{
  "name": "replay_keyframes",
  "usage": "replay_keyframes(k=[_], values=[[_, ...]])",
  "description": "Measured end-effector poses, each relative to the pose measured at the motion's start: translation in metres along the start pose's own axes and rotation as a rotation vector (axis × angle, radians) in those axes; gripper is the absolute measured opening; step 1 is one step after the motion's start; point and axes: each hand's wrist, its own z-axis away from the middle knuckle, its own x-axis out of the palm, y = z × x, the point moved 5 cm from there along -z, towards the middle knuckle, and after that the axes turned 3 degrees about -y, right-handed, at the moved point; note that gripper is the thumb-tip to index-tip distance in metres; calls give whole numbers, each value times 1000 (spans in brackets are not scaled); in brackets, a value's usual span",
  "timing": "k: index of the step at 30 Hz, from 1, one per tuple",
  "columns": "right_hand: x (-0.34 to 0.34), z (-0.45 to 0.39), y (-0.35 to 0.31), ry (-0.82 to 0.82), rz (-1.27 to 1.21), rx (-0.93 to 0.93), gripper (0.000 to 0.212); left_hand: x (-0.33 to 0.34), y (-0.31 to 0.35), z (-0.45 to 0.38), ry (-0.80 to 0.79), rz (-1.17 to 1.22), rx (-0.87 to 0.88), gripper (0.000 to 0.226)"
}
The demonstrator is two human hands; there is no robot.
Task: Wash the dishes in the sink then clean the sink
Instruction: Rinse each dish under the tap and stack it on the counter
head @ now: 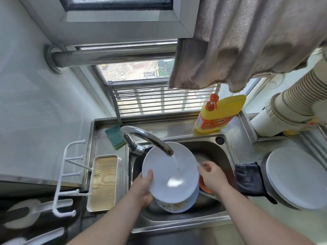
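A white plate [170, 172] is held tilted over the steel sink [228, 152], under water running from the faucet [146, 137]. The left hand [143, 189] grips its lower left rim, thumb on the face, fingers curled behind. The right hand [211, 174] is at the right rim; its fingers are curled, blurred, and what they hold cannot be told. A patterned bowl [174, 206] sits beneath. A yellow detergent bottle [219, 113] and green sponge [115, 136] rest on the bench [177, 128] behind.
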Motion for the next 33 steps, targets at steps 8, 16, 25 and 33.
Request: replay_keyframes(k=[8, 16, 25, 33], values=[[-14, 27, 34, -110, -404, 25, 18, 30, -37, 3, -122, -15, -352, 82], [-32, 38, 26, -85, -674, 225, 40, 47, -51, 17, -117, 1, -521, 32], [-39, 37, 24, 77, -678, 192, 28, 60, -74, 39, -76, -242, -499, 35], [-49, 41, 52, -4, -591, 170, 36, 52, -89, 28, -58, -346, -413, 41]])
